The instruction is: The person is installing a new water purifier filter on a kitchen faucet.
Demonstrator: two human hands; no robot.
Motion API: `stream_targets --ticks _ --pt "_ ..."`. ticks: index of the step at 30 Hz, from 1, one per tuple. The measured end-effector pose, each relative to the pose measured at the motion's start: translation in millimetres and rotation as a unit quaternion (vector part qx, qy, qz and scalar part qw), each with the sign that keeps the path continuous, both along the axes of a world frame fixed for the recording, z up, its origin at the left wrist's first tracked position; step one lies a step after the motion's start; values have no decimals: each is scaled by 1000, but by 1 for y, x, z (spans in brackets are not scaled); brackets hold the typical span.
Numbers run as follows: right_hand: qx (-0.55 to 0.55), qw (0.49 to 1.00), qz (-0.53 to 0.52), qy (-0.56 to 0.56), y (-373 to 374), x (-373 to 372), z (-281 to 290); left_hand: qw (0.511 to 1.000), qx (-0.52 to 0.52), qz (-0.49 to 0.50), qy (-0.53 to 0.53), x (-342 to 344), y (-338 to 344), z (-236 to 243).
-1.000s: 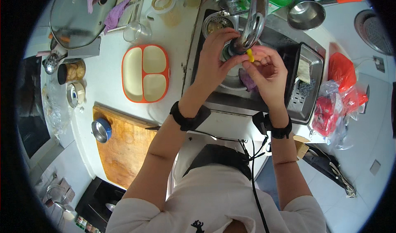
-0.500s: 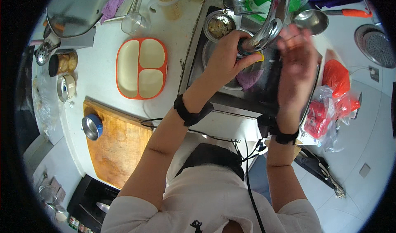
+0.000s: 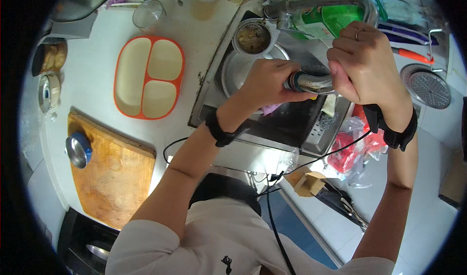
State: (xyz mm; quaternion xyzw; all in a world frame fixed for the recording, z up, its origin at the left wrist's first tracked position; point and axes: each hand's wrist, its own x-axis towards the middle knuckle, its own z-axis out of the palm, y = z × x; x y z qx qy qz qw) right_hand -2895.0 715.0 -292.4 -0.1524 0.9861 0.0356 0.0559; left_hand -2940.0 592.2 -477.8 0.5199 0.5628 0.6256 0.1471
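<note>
A chrome faucet (image 3: pixel 331 1) arches over the dark sink (image 3: pixel 292 129). My left hand (image 3: pixel 266 83) closes round the end of its spout, thumb along the underside. My right hand (image 3: pixel 362 61) is curled round the bent part of the spout, knuckles up. Under my left hand, a round metal basin (image 3: pixel 233 73) stands in the sink, partly hidden, with a bit of purple cloth (image 3: pixel 271 109) by it. A round strainer (image 3: pixel 253 36) with scraps inside sits at the sink's far left corner.
On the left counter lie a divided orange-rimmed plate (image 3: pixel 148 78), a glass (image 3: pixel 149 15) and a wooden board (image 3: pixel 114 177) bearing a blue bowl (image 3: pixel 79 150). Red plastic bags (image 3: pixel 343 153) lie right of the sink. Green bottles (image 3: pixel 335 19) stand behind it.
My right hand has come from open and blurred over the sink to closing on the spout. The faucet's bend now appears farther right. My left hand keeps its hold; the whole view has shifted.
</note>
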Motion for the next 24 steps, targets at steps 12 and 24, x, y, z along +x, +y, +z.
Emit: stream_targets --ticks 12,24 --pt "-82 995 -41 29 11 -6 3 989 28 -58 130 -33 8 16" --pt "-106 991 -71 42 14 -3 2 966 11 -129 225 -53 15 32"
